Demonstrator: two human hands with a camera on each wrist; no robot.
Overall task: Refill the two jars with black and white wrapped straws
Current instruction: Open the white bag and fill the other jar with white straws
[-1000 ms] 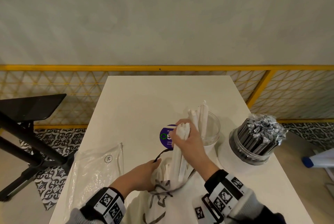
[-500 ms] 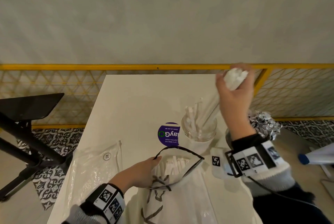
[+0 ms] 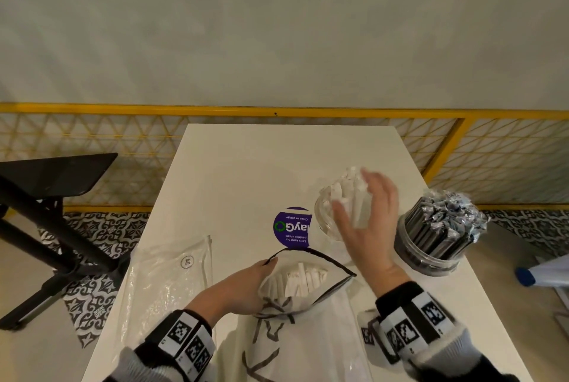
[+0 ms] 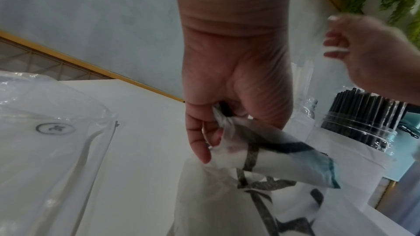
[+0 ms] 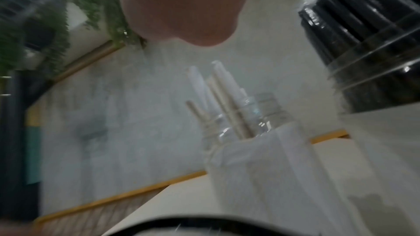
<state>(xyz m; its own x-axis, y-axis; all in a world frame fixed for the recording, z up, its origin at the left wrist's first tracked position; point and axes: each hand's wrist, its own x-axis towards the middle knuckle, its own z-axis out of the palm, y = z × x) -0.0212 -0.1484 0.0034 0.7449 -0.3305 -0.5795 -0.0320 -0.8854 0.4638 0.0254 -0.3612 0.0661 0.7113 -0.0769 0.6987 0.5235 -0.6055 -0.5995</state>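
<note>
A clear jar (image 3: 323,221) holds white wrapped straws (image 3: 345,190) leaning upright. My right hand (image 3: 374,218) hovers just over and in front of them, fingers spread and holding nothing. Right of it, a second clear jar (image 3: 437,240) is packed with black wrapped straws. At the table's near edge lies a white bag (image 3: 308,338) with black trim, more white straws (image 3: 303,280) showing in its mouth. My left hand (image 3: 246,286) pinches the bag's rim (image 4: 261,150) and holds the mouth apart. In the blurred right wrist view the white straws (image 5: 225,100) rise from their jar beside the black straw jar (image 5: 375,42).
An empty clear plastic bag (image 3: 166,283) lies flat on the white table's (image 3: 246,172) left side. A purple round sticker (image 3: 292,227) sits mid-table. A yellow mesh railing (image 3: 277,110) runs behind, a black stand (image 3: 55,197) is to the left, and a blue-capped object (image 3: 526,277) to the right.
My right hand pulled a bundle of white straws out of the bag, raised it high over the jar, then lowered it in and let go. The left hand stayed on the bag's rim.
</note>
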